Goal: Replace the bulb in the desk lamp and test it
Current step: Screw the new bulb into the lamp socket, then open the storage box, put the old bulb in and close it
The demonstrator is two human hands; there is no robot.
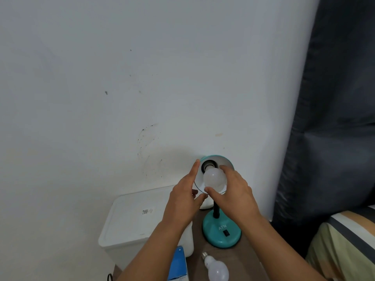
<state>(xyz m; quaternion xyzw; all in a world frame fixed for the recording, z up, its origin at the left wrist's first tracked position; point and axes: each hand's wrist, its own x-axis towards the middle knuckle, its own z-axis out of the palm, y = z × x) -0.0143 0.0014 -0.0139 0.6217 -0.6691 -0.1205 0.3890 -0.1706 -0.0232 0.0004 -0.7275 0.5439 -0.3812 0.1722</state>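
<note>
A teal desk lamp stands on a brown table, its round base (222, 232) carrying a black switch. Its shade (221, 160) tilts toward me, white inside. A white bulb (214, 178) sits with its neck at the dark socket in the shade. My right hand (235, 191) grips this bulb, thumb under it and fingers over its right side. My left hand (183, 196) holds the left rim of the shade, fingers reaching up along it. A second white bulb (217, 269) lies loose on the table in front of the base, screw cap pointing up-left.
A white lidded plastic box (134, 222) stands left of the lamp against the white wall. A blue and white carton (178, 264) lies near my left forearm. A dark curtain (328, 118) hangs on the right, with striped bedding (349, 240) below it.
</note>
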